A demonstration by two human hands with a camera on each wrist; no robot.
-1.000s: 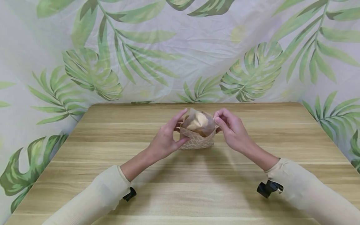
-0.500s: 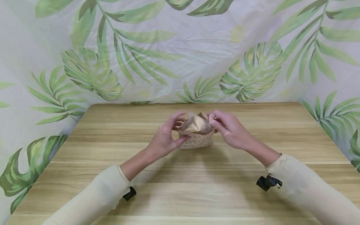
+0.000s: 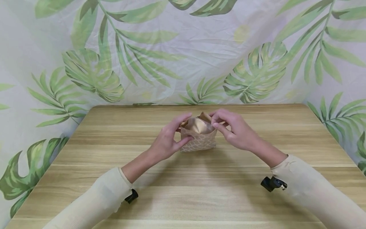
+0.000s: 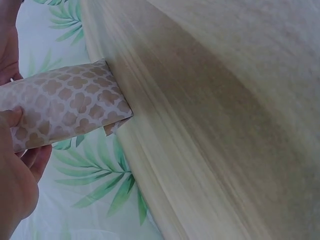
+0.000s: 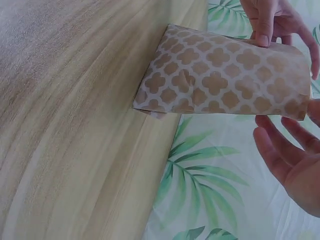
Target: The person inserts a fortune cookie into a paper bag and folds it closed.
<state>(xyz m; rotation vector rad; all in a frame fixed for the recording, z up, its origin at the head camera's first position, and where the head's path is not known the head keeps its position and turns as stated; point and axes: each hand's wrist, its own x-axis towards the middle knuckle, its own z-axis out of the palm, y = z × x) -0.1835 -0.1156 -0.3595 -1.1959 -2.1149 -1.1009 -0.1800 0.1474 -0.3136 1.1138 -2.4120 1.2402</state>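
Observation:
A brown paper bag (image 3: 201, 142) with a white quatrefoil pattern stands upright on the table, its mouth spread. Inside the mouth shows a shiny, pale golden, partly translucent wrapping (image 3: 199, 126); what lies under it is hidden. My left hand (image 3: 166, 140) holds the bag's left side, thumb on the front and fingers behind. At the right of the mouth, my right hand (image 3: 235, 130) pinches the rim between thumb and index finger. In the right wrist view the patterned bag (image 5: 215, 75) has its base on the table, and the other fingers reach beneath its side.
The wooden table (image 3: 183, 197) extends around the bag, its far edge close behind. A leaf-print cloth (image 3: 206, 54) hangs behind it. Black wrist cameras hang under both sleeves, the left camera (image 3: 132, 196) and the right camera (image 3: 273, 183).
The golden wrapping has sunk lower within the bag and shows less above the rim. My right hand has shifted slightly left along with the right rim. My left hand keeps its hold.

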